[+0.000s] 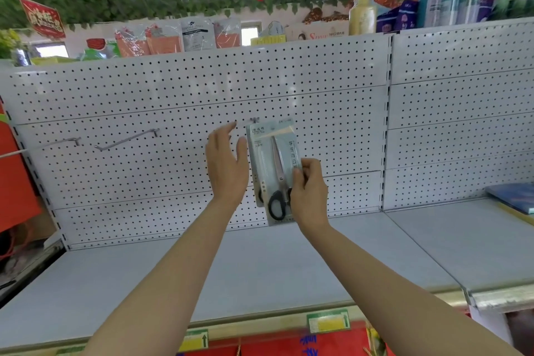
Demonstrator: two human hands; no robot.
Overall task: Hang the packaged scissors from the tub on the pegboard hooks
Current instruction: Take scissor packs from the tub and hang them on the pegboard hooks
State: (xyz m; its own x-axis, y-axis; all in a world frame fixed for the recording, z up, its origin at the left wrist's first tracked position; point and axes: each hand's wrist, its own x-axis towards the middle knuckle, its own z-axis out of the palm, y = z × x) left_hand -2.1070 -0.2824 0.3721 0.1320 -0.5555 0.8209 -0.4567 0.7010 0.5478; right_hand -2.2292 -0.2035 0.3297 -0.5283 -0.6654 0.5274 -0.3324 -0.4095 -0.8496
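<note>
A packaged pair of scissors [270, 153], black handles down inside a pale card, hangs upright against the white pegboard [173, 89]; its top sits at a small hook [254, 119]. My right hand [309, 191] pinches the package's right edge at mid height. My left hand [225, 165] is held up just left of the package, fingers spread, touching nothing. Two bare hooks, one [127, 140] and another [68, 141], stick out of the board further left. The tub is out of view.
A grey shelf [231, 266] runs below the pegboard, with a price-label rail [328, 321] at its front edge. A blue book-like item [514, 196] lies on the right shelf. Packaged goods line the top of the board. A red panel [14, 176] stands at left.
</note>
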